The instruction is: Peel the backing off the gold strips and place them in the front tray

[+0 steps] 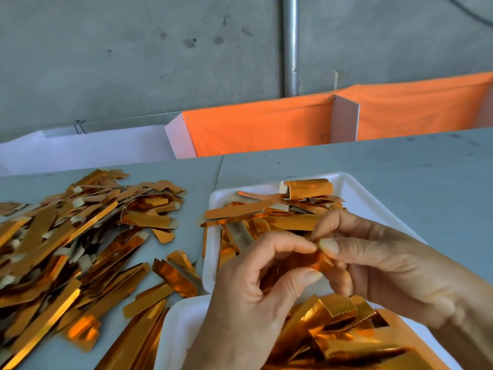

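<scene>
1. Far left, a big loose pile of gold strips [66, 244] was spread over the grey table [373, 166], lots of them showing pale backing tabs at the ends, and a few strays had slid out toward the trays
2. Behind the table sat a white divider panel [80, 148], with orange cloth [261, 126] stretched along to the right and a metal pole [290, 44] going up the concrete wall
3. Middle, the left hand [256, 297] had its thumb and forefinger curled in, pinching one small gold strip [317, 259] from the left side
4. That strip was held up over the gap between the two white trays, touching neither
5. The far tray [354, 188] held a scatter of strips, one folded piece sitting on top at the back
6. The near tray [184, 321] at the bottom edge was full of crinkly gold pieces
7. Right side, the right hand [386, 260] pinched the same strip's other end, thumb over fingertips, closed tight on it
</scene>
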Demonstrator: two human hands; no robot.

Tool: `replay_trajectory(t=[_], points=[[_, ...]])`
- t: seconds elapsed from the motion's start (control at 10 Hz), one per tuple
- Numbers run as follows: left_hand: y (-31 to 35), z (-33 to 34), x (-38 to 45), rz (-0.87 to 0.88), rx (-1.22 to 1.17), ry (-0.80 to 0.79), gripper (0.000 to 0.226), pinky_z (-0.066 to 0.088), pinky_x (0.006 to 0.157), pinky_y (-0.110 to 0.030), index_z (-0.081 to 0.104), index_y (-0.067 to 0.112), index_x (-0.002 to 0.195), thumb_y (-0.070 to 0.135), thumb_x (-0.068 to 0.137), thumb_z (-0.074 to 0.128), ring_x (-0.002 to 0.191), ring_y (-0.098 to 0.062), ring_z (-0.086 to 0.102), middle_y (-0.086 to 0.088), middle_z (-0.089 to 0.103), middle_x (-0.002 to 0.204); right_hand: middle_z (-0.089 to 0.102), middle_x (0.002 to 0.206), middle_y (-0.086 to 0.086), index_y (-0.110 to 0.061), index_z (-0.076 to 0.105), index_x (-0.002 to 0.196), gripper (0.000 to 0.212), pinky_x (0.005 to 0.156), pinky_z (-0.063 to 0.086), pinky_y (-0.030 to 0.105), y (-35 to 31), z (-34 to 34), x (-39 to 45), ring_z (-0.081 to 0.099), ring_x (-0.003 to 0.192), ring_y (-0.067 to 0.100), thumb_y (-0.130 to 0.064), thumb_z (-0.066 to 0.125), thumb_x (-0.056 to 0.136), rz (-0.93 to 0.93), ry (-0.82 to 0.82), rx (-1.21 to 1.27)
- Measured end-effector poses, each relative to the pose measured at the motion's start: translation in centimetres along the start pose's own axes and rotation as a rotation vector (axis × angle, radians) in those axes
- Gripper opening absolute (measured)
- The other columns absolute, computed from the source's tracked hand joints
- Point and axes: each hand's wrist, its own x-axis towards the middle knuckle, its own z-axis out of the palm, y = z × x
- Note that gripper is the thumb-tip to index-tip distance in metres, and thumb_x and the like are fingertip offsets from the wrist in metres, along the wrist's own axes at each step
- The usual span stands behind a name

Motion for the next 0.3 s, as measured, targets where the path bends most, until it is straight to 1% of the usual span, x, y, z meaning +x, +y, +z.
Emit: replay_trajectory(t=[0.1, 0.2, 0.3], points=[[0.00, -0.06, 0.07, -0.005, 0.006, -0.004, 0.018, 0.052, 0.081, -0.020, 0.063, 0.035, 0.100, 0.034, 0.082, 0.065, 0.101, -0.011, 0.065, 0.010, 0.070, 0.101, 0.057, 0.060, 0.005, -0.008, 0.066, 0.083, 0.027, 0.052, 0.050, 0.023, 0.27, 0.10, 0.12, 0.056, 0.049, 0.015, -0.021, 0.085, 0.068, -0.009, 0.034, -0.023], [-0.12, 0.01, 0.19, -0.008, 0.076, 0.018, 0.019, 0.048, 0.078, -0.011, 0.060, 0.036, 0.099, 0.030, 0.082, 0.067, 0.098, -0.007, 0.065, 0.014, 0.070, 0.097, 0.059, 0.063, 0.007, -0.009, 0.068, 0.080, 0.015, 0.051, 0.049, 0.021, 0.60, 0.38, 0.33, 0.055, 0.051, 0.013, -0.019, 0.078, 0.074, -0.017, 0.140, -0.076], [-0.13, 0.25, 0.14, -0.045, 0.199, 0.030, 0.021, 0.044, 0.078, -0.007, 0.057, 0.040, 0.099, 0.032, 0.081, 0.066, 0.096, 0.000, 0.062, 0.021, 0.067, 0.096, 0.059, 0.064, 0.007, -0.014, 0.070, 0.073, 0.016, 0.054, 0.049, 0.020, 0.67, 0.97, 0.26, 0.055, 0.054, 0.012, -0.029, 0.073, 0.068, -0.069, 0.306, -0.240]])
